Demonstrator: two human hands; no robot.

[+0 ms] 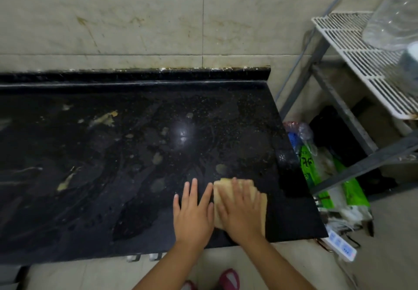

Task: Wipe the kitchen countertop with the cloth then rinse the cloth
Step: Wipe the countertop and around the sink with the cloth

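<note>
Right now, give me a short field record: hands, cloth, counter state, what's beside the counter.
left hand: flat on the counter, fingers straight, beside the cloth
right hand: pressed flat on the cloth
cloth: tan, folded, near the counter's front right corner
countertop: black, wet streaks, yellowish smears left and centre
beside counter: wire rack, plastic bags, power strip on floor

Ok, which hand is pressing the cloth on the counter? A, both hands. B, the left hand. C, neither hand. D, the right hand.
D: the right hand lies flat on the cloth, while the left hand rests on the bare counter beside it.
</note>
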